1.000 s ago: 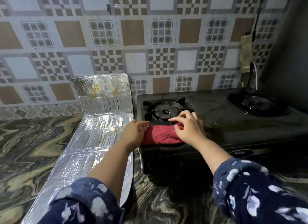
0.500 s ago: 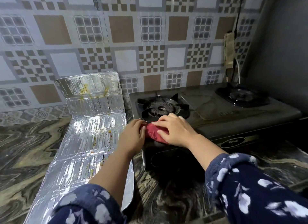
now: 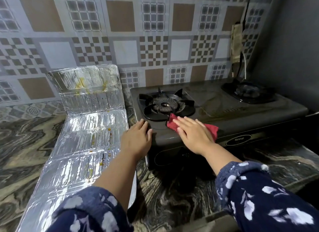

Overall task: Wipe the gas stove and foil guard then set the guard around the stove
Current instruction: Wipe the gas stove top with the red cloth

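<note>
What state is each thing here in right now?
Gas stove: unlit, nothing on its burners.
Red cloth: pressed flat on the stove's front edge.
Foil guard: unfolded on the counter, stained, far end propped against the wall.
Left hand: flat on the stove corner.
Right hand: flat on the cloth.

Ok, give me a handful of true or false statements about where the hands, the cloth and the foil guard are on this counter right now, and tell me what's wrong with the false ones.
1. The right hand presses flat on the red cloth on the stove top. True.
2. The foil guard stands around the gas stove. False: it lies unfolded on the counter to the stove's left, its far end leaning up against the tiled wall.
3. The left hand rests on the stove's front left corner. True.
4. The cloth lies on the far right burner. False: it lies just in front of the left burner.
5. The foil guard is spotless. False: yellow-brown spots show on it.
</note>
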A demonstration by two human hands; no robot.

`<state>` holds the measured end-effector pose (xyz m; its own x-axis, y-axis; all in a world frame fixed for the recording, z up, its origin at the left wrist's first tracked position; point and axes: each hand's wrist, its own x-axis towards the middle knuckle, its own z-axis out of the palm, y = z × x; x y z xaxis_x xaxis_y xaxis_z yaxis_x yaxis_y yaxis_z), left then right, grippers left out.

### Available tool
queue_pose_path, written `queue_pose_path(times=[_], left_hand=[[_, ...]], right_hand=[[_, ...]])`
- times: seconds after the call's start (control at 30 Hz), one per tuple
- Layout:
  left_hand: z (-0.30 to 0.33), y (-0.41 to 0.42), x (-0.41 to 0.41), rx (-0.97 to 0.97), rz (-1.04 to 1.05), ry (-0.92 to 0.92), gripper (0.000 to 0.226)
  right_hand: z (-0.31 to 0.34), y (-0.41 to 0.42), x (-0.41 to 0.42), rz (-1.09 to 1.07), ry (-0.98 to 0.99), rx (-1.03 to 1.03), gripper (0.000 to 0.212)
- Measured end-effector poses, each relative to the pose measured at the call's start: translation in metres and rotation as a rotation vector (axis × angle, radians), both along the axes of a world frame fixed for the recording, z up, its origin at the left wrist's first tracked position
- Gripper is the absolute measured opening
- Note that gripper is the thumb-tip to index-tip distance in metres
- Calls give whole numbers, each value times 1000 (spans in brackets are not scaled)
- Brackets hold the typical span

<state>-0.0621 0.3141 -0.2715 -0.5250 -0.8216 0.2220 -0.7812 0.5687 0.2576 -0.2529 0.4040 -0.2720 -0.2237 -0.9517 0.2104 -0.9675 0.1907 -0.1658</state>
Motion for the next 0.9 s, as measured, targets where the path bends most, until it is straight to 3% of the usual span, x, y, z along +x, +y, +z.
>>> queue_pose_path(times=[0.1, 0.23, 0.5, 0.63, 0.9], left_hand=[[4, 1, -1, 14, -8, -23, 51], [11, 2, -3, 77, -16, -21, 49], [17, 10, -5, 221, 67, 98, 48], [15, 13, -7, 224, 75, 74, 52], [17, 22, -15, 245, 128, 145, 49]], right_hand=[[8, -5, 9, -19, 11, 21, 47], [31, -21, 23, 214, 121, 11, 40], [14, -35, 36, 381, -57, 43, 45], [6, -12, 17, 507, -27, 13, 42], [8, -12, -9, 358, 10, 55, 47]])
